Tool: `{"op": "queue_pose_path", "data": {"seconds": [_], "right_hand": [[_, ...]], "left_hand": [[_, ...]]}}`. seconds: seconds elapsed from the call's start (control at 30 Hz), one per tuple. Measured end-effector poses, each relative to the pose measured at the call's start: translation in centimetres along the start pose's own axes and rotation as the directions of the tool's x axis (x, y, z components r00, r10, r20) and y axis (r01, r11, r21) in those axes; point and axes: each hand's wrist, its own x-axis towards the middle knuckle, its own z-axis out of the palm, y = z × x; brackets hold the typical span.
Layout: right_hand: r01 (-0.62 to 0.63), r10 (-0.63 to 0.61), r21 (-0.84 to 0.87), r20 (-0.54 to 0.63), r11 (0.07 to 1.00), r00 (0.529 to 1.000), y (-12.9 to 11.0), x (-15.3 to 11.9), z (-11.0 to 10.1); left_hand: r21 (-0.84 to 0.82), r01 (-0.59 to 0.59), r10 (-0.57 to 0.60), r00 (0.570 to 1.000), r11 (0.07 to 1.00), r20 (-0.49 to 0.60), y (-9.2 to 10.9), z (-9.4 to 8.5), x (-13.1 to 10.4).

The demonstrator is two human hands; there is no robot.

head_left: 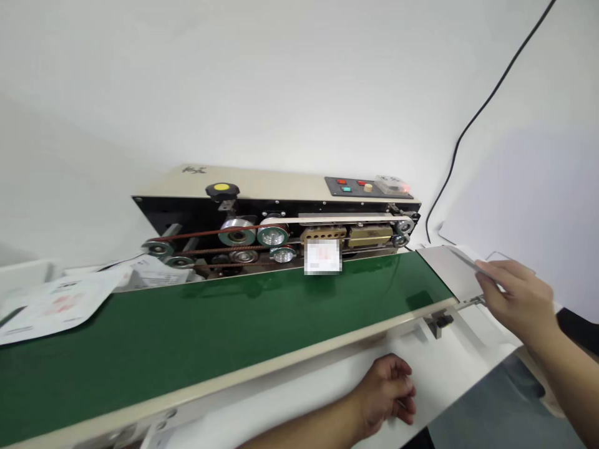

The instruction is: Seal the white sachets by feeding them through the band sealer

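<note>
My right hand (pixel 519 299) is closed on a thin pale packet (pixel 468 259), seen almost edge-on above the metal plate at the right end of the green conveyor belt (pixel 262 327). Below the belt's front edge, my left hand (pixel 388 396) is empty, its fingers loosely curled and slightly apart. Behind the belt stands a band sealing machine (pixel 281 187) with pulleys and red-brown bands. A white packet (pixel 322 257), blurred out in the picture, is upright at the machine's brass blocks. Another white packet (pixel 63 305) with red print lies at the belt's left end.
More white packets (pixel 154 271) are heaped behind the belt at left. The machine's top carries a control panel (pixel 355 187) and a black knob (pixel 223 190) with a yellow cap. A black cable (pixel 461 137) runs down the wall at right. White table surface (pixel 449 374) shows below the belt.
</note>
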Motion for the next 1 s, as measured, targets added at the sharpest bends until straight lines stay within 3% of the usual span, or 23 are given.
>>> {"op": "queue_pose_path", "data": {"seconds": [0.17, 0.3, 0.47, 0.7, 1.0], "right_hand": [[0.225, -0.216, -0.156, 0.073, 0.962, 0.974, 1.9, 1.6, 7.1], [0.303, -0.276, -0.158, 0.172, 0.94, 0.946, 2.5, 2.3, 9.6], [0.32, -0.294, -0.036, 0.304, 0.947, 0.906, 2.7, 2.5, 10.9], [0.33, -0.317, 0.018, 0.324, 0.944, 0.891, 2.1, 3.0, 11.5], [0.27, -0.313, 0.164, 0.371, 0.949, 0.874, -1.0, 4.0, 10.8]], "left_hand": [[0.016, -0.036, 0.035, 0.999, 0.999, 0.023, -0.9, -0.6, 0.6], [0.028, -0.053, 0.05, 0.995, 0.998, 0.087, -1.4, -1.3, 1.2], [0.029, -0.059, 0.056, 0.995, 0.998, 0.088, -1.4, -1.3, 1.3], [0.004, -0.066, 0.066, 0.996, 0.998, 0.055, -1.4, -0.9, 1.2], [0.001, -0.064, 0.064, 0.996, 0.998, 0.069, -1.3, -0.9, 1.2]]}}
